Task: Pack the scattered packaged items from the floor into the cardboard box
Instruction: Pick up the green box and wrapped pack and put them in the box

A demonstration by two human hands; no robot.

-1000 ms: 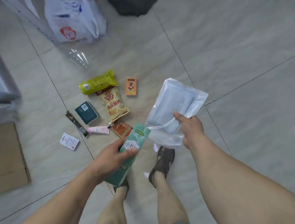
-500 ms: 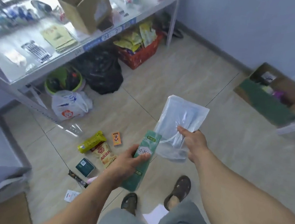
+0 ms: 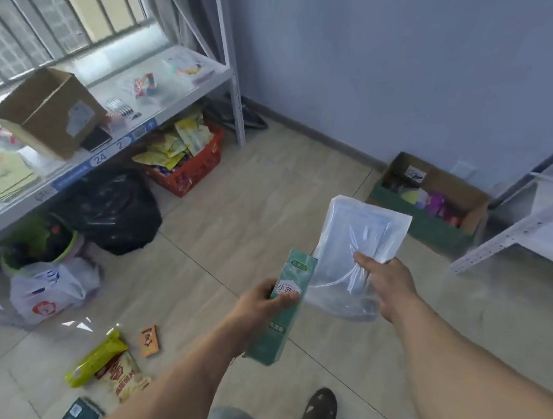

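A: Hands?
B: Left hand (image 3: 259, 302) closed round green carton (image 3: 282, 308), long axis running away from the person. Right hand (image 3: 385, 285) pinching clear pouch (image 3: 355, 249), upright.
A: Box?
B: Cardboard box (image 3: 430, 206) on floor (image 3: 251, 206) by far wall, well apart.

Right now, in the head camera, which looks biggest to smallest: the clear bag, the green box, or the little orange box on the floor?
1. Clear bag
2. Green box, narrower
3. Orange box, though it lies farther from the camera than the held two.
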